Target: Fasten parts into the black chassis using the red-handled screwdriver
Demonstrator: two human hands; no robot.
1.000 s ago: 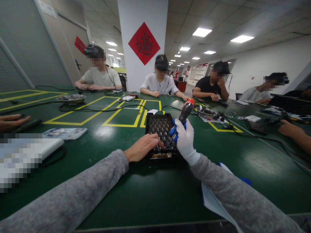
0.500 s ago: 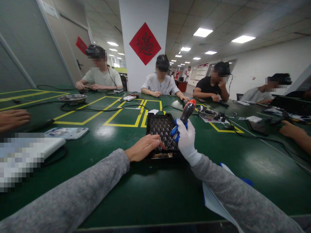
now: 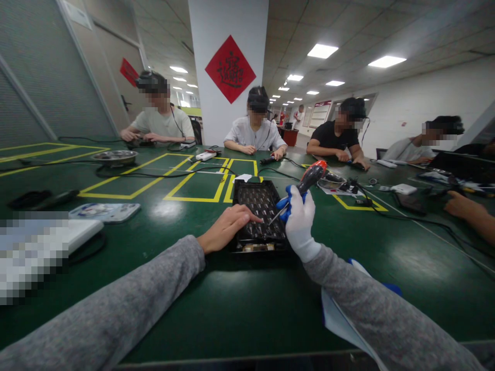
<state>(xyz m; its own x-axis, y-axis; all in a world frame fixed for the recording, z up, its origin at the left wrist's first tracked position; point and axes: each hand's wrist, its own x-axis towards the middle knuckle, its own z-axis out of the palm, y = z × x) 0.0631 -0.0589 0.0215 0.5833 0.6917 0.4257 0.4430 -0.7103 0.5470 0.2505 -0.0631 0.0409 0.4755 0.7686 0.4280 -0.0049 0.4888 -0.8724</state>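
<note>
Before me lies a black rectangular case (image 3: 251,198) with rows of small dark pieces that have pale marks; I cannot tell what they are. My left hand (image 3: 228,226) is bare and rests over the case's left side. Its index finger stretches across to the rows, and nothing is held in it. My right hand (image 3: 300,221), in a white and blue glove, grips a screwdriver (image 3: 314,174) with a red and black handle. The handle leans up to the right, while the thin shaft points down-left at the case, its tip close to my left index finger. Whether the tip touches is unclear.
A white and blue glove (image 3: 340,319) lies under my right forearm. To the left are a patterned flat box (image 3: 104,212) and a metal bowl (image 3: 115,157). Cables cross the green table (image 3: 174,309). Several people sit around it; a co-worker's hand (image 3: 462,206) is at right.
My left index finger has shifted slightly up the case. The screwdriver handle has tipped further right. Another person's hand has left the left edge, and the person opposite has drawn a hand back.
</note>
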